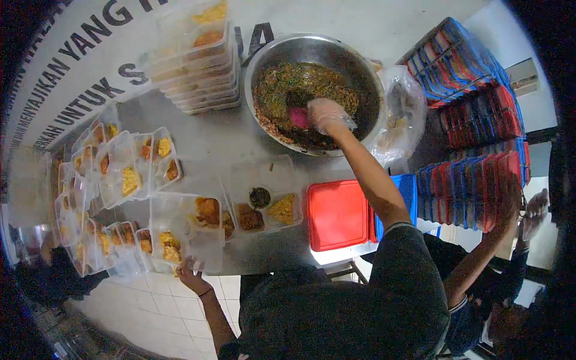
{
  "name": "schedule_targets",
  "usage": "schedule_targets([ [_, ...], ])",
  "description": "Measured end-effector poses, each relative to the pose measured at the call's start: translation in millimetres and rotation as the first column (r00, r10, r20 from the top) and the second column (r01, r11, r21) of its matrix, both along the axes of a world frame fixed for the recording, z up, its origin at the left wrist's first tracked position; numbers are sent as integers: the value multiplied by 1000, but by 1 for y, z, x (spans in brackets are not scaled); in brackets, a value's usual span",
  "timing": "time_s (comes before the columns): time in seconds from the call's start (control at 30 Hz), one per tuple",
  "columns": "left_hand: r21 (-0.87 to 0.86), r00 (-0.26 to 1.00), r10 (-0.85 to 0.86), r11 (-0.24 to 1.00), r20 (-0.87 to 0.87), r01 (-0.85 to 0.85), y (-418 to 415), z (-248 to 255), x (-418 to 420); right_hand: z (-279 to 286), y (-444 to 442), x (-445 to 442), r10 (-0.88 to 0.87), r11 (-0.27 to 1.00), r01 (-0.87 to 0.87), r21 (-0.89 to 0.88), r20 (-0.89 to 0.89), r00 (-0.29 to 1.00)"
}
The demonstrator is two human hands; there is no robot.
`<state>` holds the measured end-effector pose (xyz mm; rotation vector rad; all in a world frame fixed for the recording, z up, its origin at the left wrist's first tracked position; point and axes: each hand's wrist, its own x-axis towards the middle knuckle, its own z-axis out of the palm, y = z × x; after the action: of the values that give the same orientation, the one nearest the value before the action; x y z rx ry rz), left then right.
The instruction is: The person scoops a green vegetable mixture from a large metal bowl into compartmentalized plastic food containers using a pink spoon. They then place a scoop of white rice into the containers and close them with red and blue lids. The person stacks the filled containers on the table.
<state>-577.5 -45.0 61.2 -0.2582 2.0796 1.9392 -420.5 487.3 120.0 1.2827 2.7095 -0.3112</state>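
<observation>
Inside a large steel bowl (375,90), my right hand (326,114) wears a clear plastic glove and grips a small pink scoop (299,117). Dark, oily chopped food (310,74) with green bits lies around the scoop. My left hand (193,272) has its fingers on the near edge of a clear plastic container (198,252) at the table's front edge. Fried pieces and a yellow piece show in that container. Beside it lies an open container (236,198) with a browned piece, a yellow wedge and a round dark portion of food.
Filled clear containers (119,173) crowd the left; more form a tall stack (202,85) behind. Red lids (337,216) and blue lids (407,198) lie near my right arm. Red- and blue-edged box stacks (468,189) stand right, where another person's arm (486,252) reaches. A plastic bag (400,121) adjoins the bowl.
</observation>
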Motion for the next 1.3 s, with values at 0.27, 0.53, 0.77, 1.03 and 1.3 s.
schedule_targets([
  [0.27,-68,993,-107,992,-52,104,12,7,1,-97,15,-20,-262,959,229,-166,-212,942],
  [0.53,-166,985,-154,976,-81,139,36,22,-2,-83,27,-25,-164,964,72,-254,-366,916],
  [0.77,-141,960,-210,973,-186,185,61,11,-7,-124,56,-8,-164,914,-105,-391,-594,787],
  [1.03,-2,872,-378,918,-310,397,106,20,-32,-80,44,16,-210,861,-100,-499,-528,823],
  [1.3,-25,785,-522,838,-333,546,191,21,-39,56,30,54,-383,772,-51,-633,-528,758],
])
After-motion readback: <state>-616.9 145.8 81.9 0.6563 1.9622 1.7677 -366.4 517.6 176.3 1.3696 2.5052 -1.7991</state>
